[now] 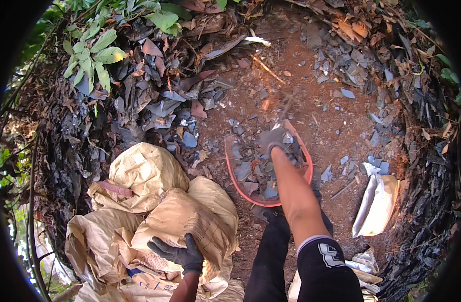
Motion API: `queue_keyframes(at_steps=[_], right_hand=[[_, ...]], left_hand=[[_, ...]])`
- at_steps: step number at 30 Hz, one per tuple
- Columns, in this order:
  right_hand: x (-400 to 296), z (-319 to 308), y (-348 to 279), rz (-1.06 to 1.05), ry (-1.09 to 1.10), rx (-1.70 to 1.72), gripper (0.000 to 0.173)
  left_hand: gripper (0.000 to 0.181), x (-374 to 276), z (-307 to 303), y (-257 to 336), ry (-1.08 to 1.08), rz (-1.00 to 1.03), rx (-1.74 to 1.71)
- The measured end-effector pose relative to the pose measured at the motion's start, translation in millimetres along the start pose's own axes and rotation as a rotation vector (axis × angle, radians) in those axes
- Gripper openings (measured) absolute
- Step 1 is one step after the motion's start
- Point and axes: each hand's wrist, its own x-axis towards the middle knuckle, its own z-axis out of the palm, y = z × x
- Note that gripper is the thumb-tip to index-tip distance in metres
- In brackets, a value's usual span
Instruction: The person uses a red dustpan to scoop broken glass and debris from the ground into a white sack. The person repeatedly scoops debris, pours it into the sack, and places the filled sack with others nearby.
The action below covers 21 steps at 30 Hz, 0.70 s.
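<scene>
My left hand (pixel 181 253), in a dark glove, lies with fingers apart on a filled tan sack (pixel 192 222) that bears printing. My right hand (pixel 271 139), in a grey glove and blurred, is over a red-rimmed scoop-shaped pan (pixel 235 185). It appears closed around a hand tool (pixel 287 105), whose blurred far end extends past the pan's open side; its exact kind cannot be made out. Flat grey shards (pixel 243 170) and dark fragments fill much of the pan. My forearm hides part of its right side.
More filled sacks (pixel 147 173) are heaped at the left. A folded pale sack (pixel 378 205) lies at the right, with other sacks (pixel 362 264) near my leg. Banks of shards and dry leaves (pixel 140 94) surround the reddish soil (pixel 328 117). Leafy branches (pixel 94 56) hang at upper left.
</scene>
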Motion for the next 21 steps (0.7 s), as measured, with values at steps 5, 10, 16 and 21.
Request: queue_keyframes(at_steps=[5,10,16,21], right_hand=[[-69,23,-20,0.000,0.076,0.837,0.053],[-7,-4,-31,0.125,0.348,0.671,0.046],[68,2,-20,-0.342,-0.079,-0.445,0.051],[-74,6,-10,-0.121,0.014,0.382,0.049]], left_hand=[[0.115,2,-14,-8,-0.027,-0.040,0.090],[0.115,1,-10,-6,-0.051,-0.017,0.034],[0.114,1,-6,0,-0.082,0.008,-0.060],[0.113,0,-15,-18,-0.058,0.001,0.064]])
